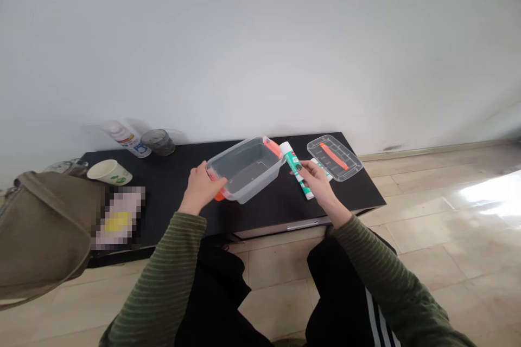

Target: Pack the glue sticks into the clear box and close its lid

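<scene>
My left hand is closed on the left end of a clear plastic box, its thumb over the rim by an orange latch. The box has no lid on and looks empty; it tilts slightly towards me. In my right hand, fingers closed, is a white and green cylindrical tube, held slanted just right of the box. Part of another white and green item shows behind that hand, mostly hidden. A clear lid with an orange handle lies farther right.
The black table stands against a white wall. On its left are a paper cup, a dark glass, a white spray can, a blurred-out item and a brown bag. Its right edge borders the tiled floor.
</scene>
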Motion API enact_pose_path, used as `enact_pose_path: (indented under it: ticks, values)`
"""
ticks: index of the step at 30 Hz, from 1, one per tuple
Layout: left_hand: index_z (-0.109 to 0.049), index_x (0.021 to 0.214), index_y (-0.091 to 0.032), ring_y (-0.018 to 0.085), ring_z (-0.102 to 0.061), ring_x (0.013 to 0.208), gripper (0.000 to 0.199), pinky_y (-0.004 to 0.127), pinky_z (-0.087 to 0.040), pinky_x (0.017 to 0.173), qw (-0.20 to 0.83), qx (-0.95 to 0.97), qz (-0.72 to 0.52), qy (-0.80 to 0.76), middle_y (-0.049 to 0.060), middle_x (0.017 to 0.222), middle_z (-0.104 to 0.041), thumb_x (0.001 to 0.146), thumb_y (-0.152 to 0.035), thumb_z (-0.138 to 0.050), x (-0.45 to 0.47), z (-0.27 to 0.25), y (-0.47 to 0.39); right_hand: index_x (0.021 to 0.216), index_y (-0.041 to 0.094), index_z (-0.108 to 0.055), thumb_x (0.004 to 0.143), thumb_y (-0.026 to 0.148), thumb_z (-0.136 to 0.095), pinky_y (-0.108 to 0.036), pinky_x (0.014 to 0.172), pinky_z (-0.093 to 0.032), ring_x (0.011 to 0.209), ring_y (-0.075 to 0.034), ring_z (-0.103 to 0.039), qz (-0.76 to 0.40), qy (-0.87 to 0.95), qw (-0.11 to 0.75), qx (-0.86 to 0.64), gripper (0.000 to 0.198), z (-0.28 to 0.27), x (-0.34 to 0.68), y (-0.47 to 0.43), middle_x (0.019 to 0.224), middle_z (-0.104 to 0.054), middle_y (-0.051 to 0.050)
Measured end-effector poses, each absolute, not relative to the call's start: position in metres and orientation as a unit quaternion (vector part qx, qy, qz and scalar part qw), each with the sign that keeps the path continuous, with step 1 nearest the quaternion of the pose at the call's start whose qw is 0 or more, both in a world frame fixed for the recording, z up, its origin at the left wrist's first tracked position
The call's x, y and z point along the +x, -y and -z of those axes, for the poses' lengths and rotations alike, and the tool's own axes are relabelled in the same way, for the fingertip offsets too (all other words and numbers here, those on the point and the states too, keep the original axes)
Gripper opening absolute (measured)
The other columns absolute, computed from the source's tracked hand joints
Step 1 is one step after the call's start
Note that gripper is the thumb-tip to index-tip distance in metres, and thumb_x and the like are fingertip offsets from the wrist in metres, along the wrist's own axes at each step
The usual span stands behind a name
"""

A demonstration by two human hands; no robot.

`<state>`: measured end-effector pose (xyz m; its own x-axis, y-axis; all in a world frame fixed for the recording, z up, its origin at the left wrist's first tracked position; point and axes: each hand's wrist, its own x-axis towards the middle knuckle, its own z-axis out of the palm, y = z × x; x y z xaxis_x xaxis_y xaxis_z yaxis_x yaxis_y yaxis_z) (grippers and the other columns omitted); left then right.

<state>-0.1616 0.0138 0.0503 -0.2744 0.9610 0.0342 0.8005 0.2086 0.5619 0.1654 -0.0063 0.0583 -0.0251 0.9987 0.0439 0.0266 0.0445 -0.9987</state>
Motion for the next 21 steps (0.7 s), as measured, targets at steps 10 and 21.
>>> enact_pose_path:
  ticks: [10, 21]
  values:
    - [-0.032, 0.140, -0.015, 0.036, -0.056, 0.125, 0.079, 0.046, -0.046, 0.099, 0.219, 0.593, -0.258, -0.731, 0.022, 0.137, -0.047, 0.074, -0.046, -0.063, -0.138, -0.049, 0.064, 0.118, 0.022, -0.065, 0.091, 0.033, -0.053, -0.032, 0.087, -0.047, 0.108, -0.024, -0.061, -0.166, 0.815, 0.250, -0.496, 0.032, -0.076, 0.088, 0.032, 0.113, -0.071, -0.009]
    - [-0.045, 0.123, -0.017, 0.029, -0.069, 0.083, 0.047, 0.037, -0.049, 0.076, 0.306, 0.564, -0.231, -0.732, 0.008, 0.086, -0.068, 0.083, -0.040, -0.050, -0.146, -0.047, 0.067, 0.103, 0.015, -0.072, 0.087, 0.034, -0.056, -0.038, 0.073, -0.053, 0.096, -0.032, -0.070, -0.136, 0.857, -0.059, -0.493, 0.030, -0.080, 0.028, 0.028, 0.104, -0.073, -0.018]
